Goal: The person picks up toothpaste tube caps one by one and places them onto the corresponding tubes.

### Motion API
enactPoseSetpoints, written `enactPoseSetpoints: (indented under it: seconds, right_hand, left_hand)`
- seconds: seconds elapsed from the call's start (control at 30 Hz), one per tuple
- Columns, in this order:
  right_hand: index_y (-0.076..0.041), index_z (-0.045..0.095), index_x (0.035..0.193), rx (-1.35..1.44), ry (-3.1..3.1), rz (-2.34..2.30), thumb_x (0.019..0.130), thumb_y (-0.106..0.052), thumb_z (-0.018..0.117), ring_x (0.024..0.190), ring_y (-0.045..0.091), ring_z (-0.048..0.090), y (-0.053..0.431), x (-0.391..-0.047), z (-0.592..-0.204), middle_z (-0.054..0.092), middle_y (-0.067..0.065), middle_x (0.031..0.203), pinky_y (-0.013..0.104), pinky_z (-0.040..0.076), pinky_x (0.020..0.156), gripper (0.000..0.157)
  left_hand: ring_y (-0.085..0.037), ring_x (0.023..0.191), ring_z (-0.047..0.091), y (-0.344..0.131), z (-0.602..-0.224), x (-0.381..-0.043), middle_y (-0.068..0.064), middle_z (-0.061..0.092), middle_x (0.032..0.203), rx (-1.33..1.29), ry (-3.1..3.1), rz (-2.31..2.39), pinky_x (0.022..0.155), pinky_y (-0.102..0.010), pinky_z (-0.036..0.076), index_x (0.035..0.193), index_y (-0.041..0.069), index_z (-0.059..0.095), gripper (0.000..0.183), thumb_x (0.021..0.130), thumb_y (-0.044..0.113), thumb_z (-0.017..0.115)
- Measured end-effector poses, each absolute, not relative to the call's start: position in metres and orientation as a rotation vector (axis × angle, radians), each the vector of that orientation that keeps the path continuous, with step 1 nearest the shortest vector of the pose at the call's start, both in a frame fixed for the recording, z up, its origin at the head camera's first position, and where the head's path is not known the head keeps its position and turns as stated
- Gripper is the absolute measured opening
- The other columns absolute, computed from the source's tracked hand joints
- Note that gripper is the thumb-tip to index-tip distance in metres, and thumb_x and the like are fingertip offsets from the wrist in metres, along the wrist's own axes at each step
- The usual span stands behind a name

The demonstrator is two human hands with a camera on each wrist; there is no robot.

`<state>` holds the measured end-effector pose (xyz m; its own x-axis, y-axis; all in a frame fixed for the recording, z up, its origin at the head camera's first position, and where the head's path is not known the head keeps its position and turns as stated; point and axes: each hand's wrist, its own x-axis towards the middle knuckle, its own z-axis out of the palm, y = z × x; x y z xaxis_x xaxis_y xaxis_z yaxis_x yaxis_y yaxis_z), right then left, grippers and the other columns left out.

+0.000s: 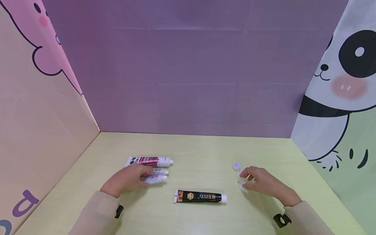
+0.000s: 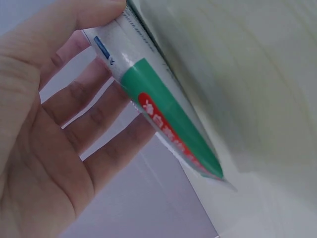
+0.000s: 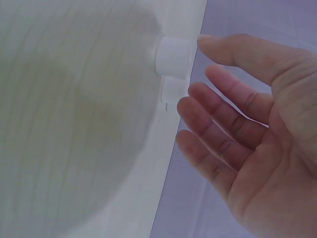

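Observation:
My left hand [image 1: 129,179] lies over the back ends of the white tubes at left, gripping the nearest white toothpaste tube [image 1: 155,179] between thumb and fingers. The left wrist view shows the green and red print on that toothpaste tube [image 2: 158,119]. Just behind it, partly hidden by the hand, is another small white tube [image 1: 161,171]. A larger white and maroon tube [image 1: 149,161] lies farther back. My right hand [image 1: 264,182] hovers with loosely bent fingers at the white caps [image 1: 242,185], its thumb tip close to the nearest one. Two caps [image 3: 172,57] show in the right wrist view.
A black tube with a white cap [image 1: 199,196] lies across the front middle of the pale wooden table [image 1: 199,150]. A purple panel [image 1: 194,81] closes off the back, and printed panels [image 1: 337,130] stand at both sides.

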<state>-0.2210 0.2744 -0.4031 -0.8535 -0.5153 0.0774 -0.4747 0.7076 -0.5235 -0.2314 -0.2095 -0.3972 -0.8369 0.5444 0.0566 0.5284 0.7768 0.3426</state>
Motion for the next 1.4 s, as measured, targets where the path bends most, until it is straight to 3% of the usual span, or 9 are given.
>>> enactPoseSetpoints:
  seconds: [0.63,0.9,1.4]
  right_hand:
    - [-0.004,0.067,0.103,-0.814,2.806,-0.818,0.082,-0.014,0.080,0.085,0.016,0.060,0.272,-0.223,-0.409,0.066,0.000,0.099,0.031,0.052,0.072,0.026]
    - [-0.005,0.067,0.102,-0.787,2.805,-0.815,0.081,-0.010,0.079,0.085,0.014,0.061,0.271,-0.224,-0.412,0.066,-0.001,0.099,0.028,0.052,0.071,0.025]
    - [-0.006,0.066,0.101,-0.775,2.781,-0.801,0.083,-0.009,0.079,0.083,0.014,0.059,0.272,-0.221,-0.407,0.064,-0.003,0.093,0.028,0.051,0.069,0.022]
  left_hand:
    - [-0.009,0.078,0.052,-0.201,-0.392,-0.237,0.009,0.062,0.092,1.060,2.879,0.630,0.070,-0.029,0.048,0.103,0.015,0.071,0.027,0.079,0.008,0.079]
    - [-0.006,0.073,0.050,-0.198,-0.388,-0.238,0.010,0.060,0.088,1.107,2.852,0.696,0.065,-0.025,0.045,0.102,0.013,0.070,0.026,0.078,0.005,0.078]
    - [-0.007,0.073,0.051,-0.185,-0.379,-0.235,0.010,0.059,0.087,1.141,2.858,0.668,0.065,-0.026,0.047,0.098,0.017,0.069,0.024,0.079,0.007,0.080]
